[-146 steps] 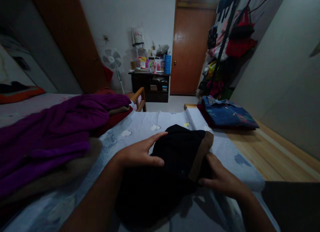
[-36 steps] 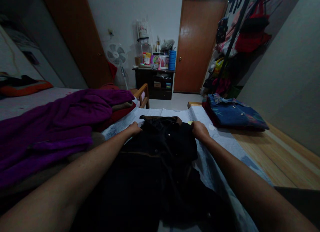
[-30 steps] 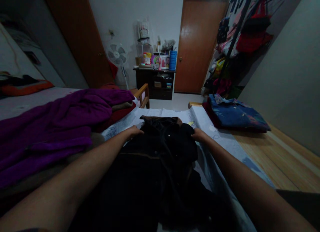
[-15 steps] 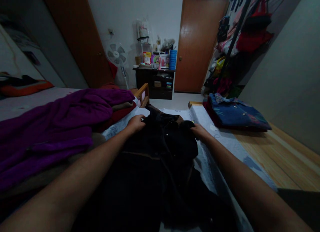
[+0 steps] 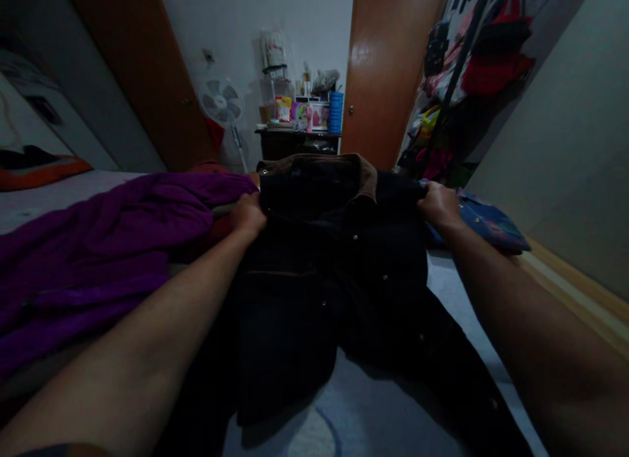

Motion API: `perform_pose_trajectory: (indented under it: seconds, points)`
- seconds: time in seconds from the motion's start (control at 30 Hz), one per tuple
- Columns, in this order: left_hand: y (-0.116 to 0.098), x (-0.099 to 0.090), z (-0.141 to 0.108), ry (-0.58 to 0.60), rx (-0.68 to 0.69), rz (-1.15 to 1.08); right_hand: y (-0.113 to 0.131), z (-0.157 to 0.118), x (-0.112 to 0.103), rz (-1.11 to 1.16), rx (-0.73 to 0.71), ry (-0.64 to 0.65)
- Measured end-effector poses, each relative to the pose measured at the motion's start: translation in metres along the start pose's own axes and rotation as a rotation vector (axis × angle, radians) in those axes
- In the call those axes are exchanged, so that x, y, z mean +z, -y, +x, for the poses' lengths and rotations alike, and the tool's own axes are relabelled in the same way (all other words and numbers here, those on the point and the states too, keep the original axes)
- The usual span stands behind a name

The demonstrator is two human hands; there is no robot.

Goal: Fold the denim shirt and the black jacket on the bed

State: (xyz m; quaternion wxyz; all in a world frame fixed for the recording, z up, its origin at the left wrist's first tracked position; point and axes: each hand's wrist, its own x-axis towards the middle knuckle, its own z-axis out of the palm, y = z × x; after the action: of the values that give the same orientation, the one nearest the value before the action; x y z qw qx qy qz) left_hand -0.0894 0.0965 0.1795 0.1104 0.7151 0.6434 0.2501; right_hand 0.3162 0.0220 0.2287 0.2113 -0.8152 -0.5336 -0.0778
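Nearest the body, a pale sheet [image 5: 366, 398] is showing below the dark jacket [image 5: 285, 326], whose hem [image 5: 280, 404] is facing the person. Whether the hem is resting on the sheet or hanging just above it, I cannot tell. One sleeve [image 5: 466, 365] is slanting away from the body of the jacket toward the near right; the other is getting lost in the dark beside the left forearm, too dim to make out. A loose purple garment [image 5: 137, 221] is spreading along the left side, beyond that forearm.

Farther in, the jacket's long axis is running roughly from near to far, its front with the metal buttons turning toward the person. The whole jacket is lying between the two hands and on the near side of them, its shoulder line stretching across from left to right.

At its far end both hands are gripping the cloth. The left hand [image 5: 249, 216] is closing on the left edge, just beside the brown collar [image 5: 368, 180]; the right hand [image 5: 437, 202] is pinching the right shoulder, well out from the collar. So the left hand is sitting nearer the neck opening. The collar is pointing to the far side, standing up and showing the dark inside.

Behind the right hand, a folded blue shirt [image 5: 496, 221] is partly hiding. Farthest off, a fan [image 5: 222, 103] is standing on the left and a brown door [image 5: 381, 83] is rising beyond the collar.
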Motion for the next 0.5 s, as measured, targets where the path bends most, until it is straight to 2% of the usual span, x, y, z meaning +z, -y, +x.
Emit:
perform_pose_trajectory:
  seconds: [0.1, 0.2, 0.27, 0.33, 0.4, 0.43, 0.5]
  points:
    - [0.005, 0.032, -0.002, 0.049, -0.042, 0.046, -0.005, -0.008, 0.033, 0.035, -0.027, 0.092]
    - [0.002, 0.049, -0.014, 0.197, 0.009, 0.12, -0.016, -0.024, 0.054, 0.027, -0.087, 0.191]
    - [-0.008, 0.047, -0.03, 0.252, 0.09, 0.158, -0.024, -0.038, 0.057, -0.006, -0.114, 0.338]
    - [-0.024, 0.039, -0.055, 0.31, 0.205, 0.153, -0.031, -0.055, 0.053, 0.016, -0.07, 0.591]
    - [-0.043, 0.03, -0.087, 0.424, 0.311, 0.071, -0.035, -0.075, 0.044, 0.106, 0.013, 0.839]
    - [-0.052, 0.027, -0.104, 0.497, 0.369, 0.031, -0.036, -0.086, 0.04, 0.154, 0.027, 0.914]
    - [-0.068, 0.028, -0.139, 0.635, 0.51, -0.058, -0.036, -0.106, 0.034, 0.229, 0.019, 0.983]
